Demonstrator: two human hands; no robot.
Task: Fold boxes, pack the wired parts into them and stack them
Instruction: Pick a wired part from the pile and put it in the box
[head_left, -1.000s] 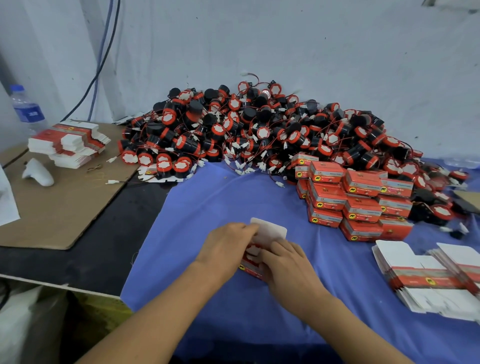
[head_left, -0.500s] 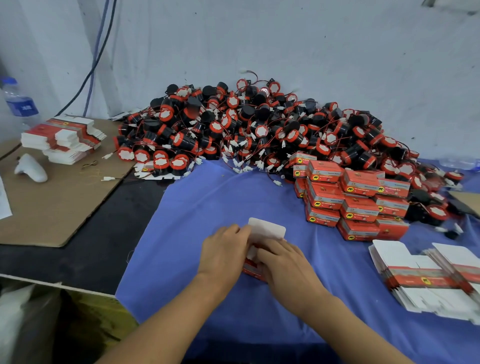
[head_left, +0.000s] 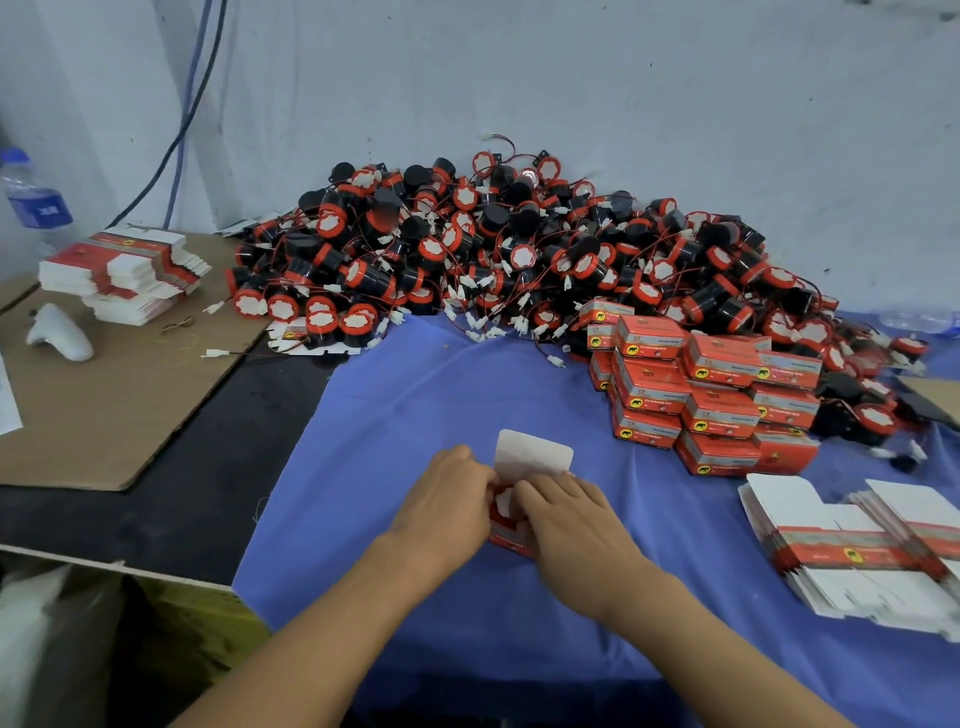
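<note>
1. The left hand (head_left: 447, 499) and right hand (head_left: 566, 519) are both clamped on one red box (head_left: 506, 530) near the front middle of the blue cloth (head_left: 415, 395), its white flap (head_left: 532, 452) upright, likely for tucking a part in.
2. Finished boxes (head_left: 711, 389) are stacked toward the cloth's right edge, flat blanks (head_left: 852, 545) at its front right corner, within reach.
3. The wired parts (head_left: 519, 249) heap along the back edge against the grey wall (head_left: 571, 78).

My box (head_left: 511, 525) is glossy red card, its flap matt white. Matt blue cloth (head_left: 415, 415) covers the surface; rough brown cardboard (head_left: 104, 395) lies beside it.
</note>
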